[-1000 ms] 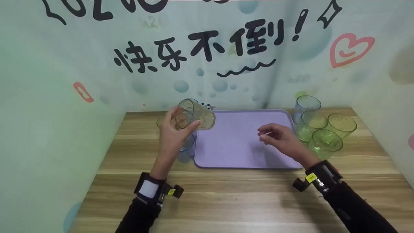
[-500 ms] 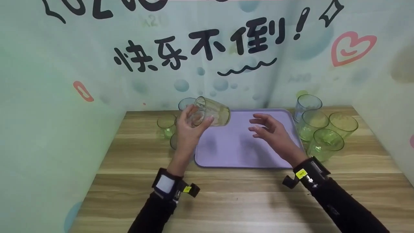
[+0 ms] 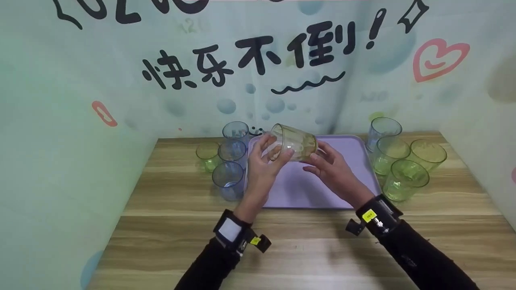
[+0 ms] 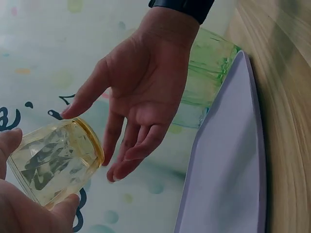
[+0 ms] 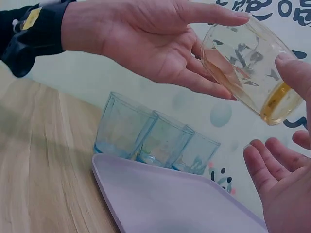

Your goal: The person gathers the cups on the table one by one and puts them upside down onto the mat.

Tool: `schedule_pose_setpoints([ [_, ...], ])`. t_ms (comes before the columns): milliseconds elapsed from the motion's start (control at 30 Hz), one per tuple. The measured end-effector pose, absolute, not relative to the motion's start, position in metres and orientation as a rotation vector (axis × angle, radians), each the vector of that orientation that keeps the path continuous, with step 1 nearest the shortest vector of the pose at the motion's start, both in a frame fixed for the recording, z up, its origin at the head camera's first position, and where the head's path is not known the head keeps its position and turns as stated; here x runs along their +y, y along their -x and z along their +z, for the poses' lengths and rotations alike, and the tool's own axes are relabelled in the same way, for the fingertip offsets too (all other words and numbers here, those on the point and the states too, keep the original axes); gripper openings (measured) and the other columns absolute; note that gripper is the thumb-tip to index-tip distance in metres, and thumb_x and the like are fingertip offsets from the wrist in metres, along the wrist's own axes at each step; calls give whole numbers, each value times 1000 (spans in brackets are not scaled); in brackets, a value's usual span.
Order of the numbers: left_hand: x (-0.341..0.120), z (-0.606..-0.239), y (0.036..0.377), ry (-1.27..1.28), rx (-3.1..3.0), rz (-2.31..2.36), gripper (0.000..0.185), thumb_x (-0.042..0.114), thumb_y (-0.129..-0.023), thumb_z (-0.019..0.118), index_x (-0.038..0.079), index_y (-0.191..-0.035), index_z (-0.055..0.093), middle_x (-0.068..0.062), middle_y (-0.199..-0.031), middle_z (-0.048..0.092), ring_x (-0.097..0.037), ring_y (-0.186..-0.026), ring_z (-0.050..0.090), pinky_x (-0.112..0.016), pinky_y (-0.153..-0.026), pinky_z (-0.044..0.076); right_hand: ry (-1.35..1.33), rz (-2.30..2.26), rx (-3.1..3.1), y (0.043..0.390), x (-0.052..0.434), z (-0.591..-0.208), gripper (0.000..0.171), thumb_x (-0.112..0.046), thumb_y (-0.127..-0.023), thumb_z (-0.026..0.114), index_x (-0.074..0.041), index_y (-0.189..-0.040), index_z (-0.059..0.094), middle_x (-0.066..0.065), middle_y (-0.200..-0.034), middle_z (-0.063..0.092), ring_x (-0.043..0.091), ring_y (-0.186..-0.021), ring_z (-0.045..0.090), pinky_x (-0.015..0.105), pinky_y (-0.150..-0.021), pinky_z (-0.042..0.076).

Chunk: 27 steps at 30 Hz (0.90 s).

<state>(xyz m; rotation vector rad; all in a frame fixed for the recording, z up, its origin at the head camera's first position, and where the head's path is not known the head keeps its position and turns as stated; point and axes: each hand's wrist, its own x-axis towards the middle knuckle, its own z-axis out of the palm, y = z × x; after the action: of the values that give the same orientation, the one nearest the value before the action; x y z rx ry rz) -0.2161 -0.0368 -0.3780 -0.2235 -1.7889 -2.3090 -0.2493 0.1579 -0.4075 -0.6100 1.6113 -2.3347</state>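
My left hand (image 3: 264, 167) grips a clear yellowish glass (image 3: 296, 143) around its rim end, thumb on the near side. The glass is tilted on its side above the purple tray (image 3: 322, 189), with its base pointing right. At that base is my right hand (image 3: 334, 173). Its thumb lies at or against the base edge, and its fingers are spread and relaxed, apart from the glass in the left wrist view. In the right wrist view the left hand (image 5: 160, 43) holds the glass (image 5: 252, 63) between thumb and fingers.
Left of the tray stand blue glasses (image 3: 228, 181) in a row and a green glass (image 3: 207, 157). To the right are several green glasses (image 3: 406, 180) and a blue glass (image 3: 384, 131). A printed cloth wall (image 3: 201, 112) rises behind the wooden table (image 3: 282, 249).
My left hand has carried the glass rightward over the tray, uncovering the blue glasses. My right hand has moved left, its fingers opening and then coming up to the glass's base.
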Motion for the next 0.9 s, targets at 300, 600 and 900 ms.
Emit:
schedule_pose_setpoints([
  [300,-36,-382,215,176,-1828,-2319,79,32,-75,78,10,-140,38,-12,-135,39,-23,-115,49,-34,-85,47,623,-2353,1562,251,159,-410,50,-10,-94,56,-4,-139,37,26,-130,41,38,-113,47,43,-92,41],
  [600,-44,-384,217,244,-1910,-2335,74,25,-80,74,3,-139,36,-13,-134,43,-26,-114,49,-34,-88,45,636,-2347,1483,250,161,-410,53,-8,-92,57,-5,-140,35,25,-131,38,34,-110,49,43,-91,42],
  [900,-65,-393,216,372,-2327,-2251,91,27,-70,83,10,-142,30,-9,-132,45,-24,-114,50,-34,-87,46,666,-2371,1625,251,165,-406,51,-10,-93,57,-4,-139,37,26,-130,39,35,-111,47,42,-91,42],
])
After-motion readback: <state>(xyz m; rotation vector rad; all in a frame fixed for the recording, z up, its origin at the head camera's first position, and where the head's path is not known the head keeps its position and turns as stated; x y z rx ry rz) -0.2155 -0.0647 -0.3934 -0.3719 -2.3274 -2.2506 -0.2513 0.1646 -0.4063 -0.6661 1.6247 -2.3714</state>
